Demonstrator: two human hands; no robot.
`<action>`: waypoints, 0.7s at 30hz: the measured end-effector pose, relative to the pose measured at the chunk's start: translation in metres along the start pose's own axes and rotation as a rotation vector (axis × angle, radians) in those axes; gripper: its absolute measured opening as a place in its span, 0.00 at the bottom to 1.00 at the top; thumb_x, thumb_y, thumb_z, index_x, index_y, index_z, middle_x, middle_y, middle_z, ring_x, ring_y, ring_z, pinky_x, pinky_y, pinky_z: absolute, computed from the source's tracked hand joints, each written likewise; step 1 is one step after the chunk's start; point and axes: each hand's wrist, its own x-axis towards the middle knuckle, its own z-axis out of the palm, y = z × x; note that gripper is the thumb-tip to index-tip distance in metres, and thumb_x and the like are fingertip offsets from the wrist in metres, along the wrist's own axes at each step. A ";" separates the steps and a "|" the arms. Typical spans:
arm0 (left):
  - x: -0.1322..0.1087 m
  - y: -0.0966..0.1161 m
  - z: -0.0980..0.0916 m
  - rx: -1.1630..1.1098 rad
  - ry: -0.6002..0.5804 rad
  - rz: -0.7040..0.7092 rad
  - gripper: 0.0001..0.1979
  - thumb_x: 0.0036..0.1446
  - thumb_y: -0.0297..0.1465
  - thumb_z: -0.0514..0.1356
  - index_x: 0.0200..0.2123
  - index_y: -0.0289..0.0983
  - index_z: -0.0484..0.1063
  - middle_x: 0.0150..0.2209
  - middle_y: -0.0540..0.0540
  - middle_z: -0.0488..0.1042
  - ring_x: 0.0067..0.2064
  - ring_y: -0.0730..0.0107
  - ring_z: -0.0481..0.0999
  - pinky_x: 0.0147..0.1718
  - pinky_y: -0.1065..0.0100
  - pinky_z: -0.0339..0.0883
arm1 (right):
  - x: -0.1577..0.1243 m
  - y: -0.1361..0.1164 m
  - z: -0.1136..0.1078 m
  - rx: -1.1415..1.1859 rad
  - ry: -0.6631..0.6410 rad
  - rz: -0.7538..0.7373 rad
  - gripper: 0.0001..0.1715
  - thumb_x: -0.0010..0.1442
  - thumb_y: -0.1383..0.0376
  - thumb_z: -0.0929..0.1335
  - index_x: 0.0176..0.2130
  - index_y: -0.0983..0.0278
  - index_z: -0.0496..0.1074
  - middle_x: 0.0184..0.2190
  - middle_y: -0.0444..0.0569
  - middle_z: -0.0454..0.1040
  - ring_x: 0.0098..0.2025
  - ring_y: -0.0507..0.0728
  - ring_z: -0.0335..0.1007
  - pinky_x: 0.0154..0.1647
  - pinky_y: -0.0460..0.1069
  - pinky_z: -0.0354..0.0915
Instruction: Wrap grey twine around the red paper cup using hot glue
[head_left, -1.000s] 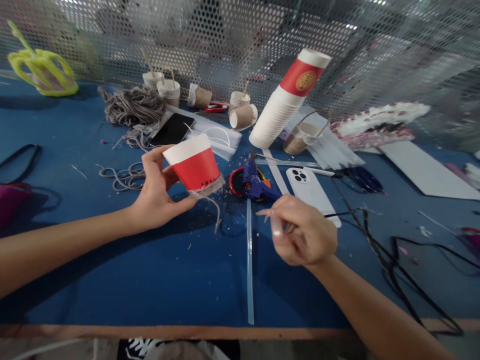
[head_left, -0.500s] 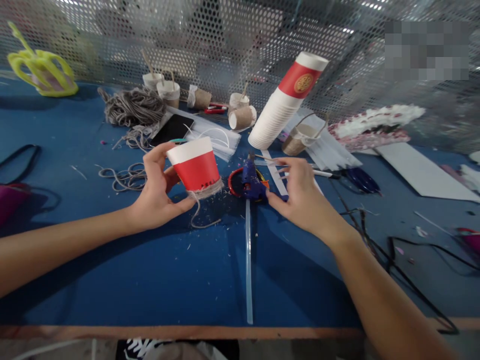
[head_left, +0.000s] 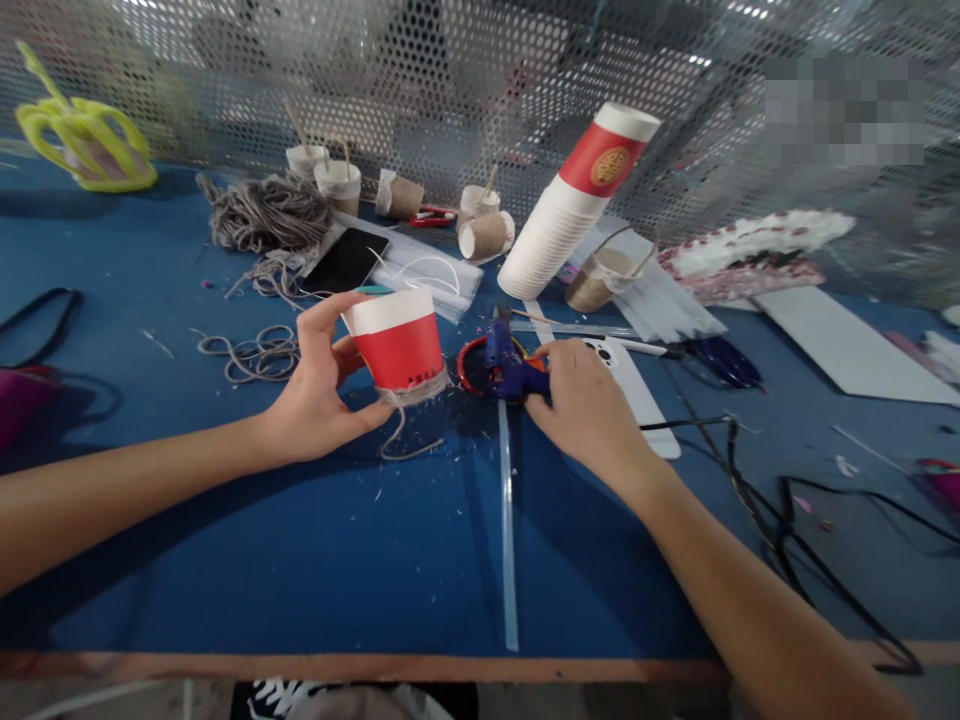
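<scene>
A red and white paper cup point(head_left: 405, 350) is in my left hand point(head_left: 322, 385), tilted, with thumb and fingers around it. Grey twine point(head_left: 420, 388) is wound about the cup's narrow lower end, and a loose tail point(head_left: 409, 455) hangs from it to the table. My right hand point(head_left: 581, 400) has its fingers closed around the handle of a blue glue gun point(head_left: 506, 360). A long clear glue stick point(head_left: 508, 540) sticks out of the gun toward the table's front edge. The gun lies over a red ring-shaped object point(head_left: 471, 365), partly hidden beneath it.
A leaning stack of paper cups point(head_left: 566, 215) stands behind the gun. Coiled twine point(head_left: 266, 212), a black phone-like slab point(head_left: 346, 260) and several small cups lie at the back. A white phone point(head_left: 637, 395) and black cables point(head_left: 750, 490) are on the right.
My right hand has moved in and closed on the glue gun's handle, swinging the glue stick slightly right. The cup in my left hand has shifted slightly right and down.
</scene>
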 end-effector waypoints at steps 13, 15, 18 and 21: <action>-0.003 0.001 -0.004 -0.023 -0.087 -0.085 0.41 0.47 0.20 0.64 0.60 0.48 0.49 0.60 0.39 0.53 0.54 0.56 0.73 0.50 0.54 0.77 | -0.006 0.006 -0.025 1.335 0.246 0.292 0.13 0.52 0.53 0.72 0.27 0.59 0.72 0.13 0.38 0.60 0.13 0.50 0.55 0.15 0.49 0.58; -0.001 0.002 -0.005 -0.039 -0.092 -0.132 0.41 0.47 0.19 0.63 0.59 0.50 0.50 0.60 0.41 0.53 0.55 0.56 0.73 0.52 0.53 0.76 | -0.008 -0.001 -0.027 1.438 0.158 0.290 0.14 0.49 0.54 0.75 0.28 0.59 0.72 0.12 0.37 0.61 0.12 0.50 0.56 0.12 0.48 0.57; -0.001 0.003 -0.006 -0.029 -0.114 -0.182 0.41 0.47 0.19 0.62 0.60 0.49 0.50 0.61 0.40 0.52 0.57 0.55 0.71 0.55 0.52 0.74 | -0.014 -0.007 -0.027 1.443 0.020 0.287 0.15 0.50 0.54 0.75 0.25 0.60 0.72 0.10 0.37 0.62 0.11 0.51 0.61 0.11 0.48 0.60; 0.000 0.003 -0.007 0.003 -0.143 -0.205 0.43 0.46 0.17 0.62 0.62 0.46 0.49 0.62 0.38 0.50 0.60 0.53 0.68 0.56 0.51 0.72 | -0.022 -0.009 -0.024 1.371 -0.119 0.263 0.19 0.51 0.51 0.75 0.21 0.61 0.72 0.10 0.39 0.65 0.12 0.52 0.65 0.13 0.49 0.64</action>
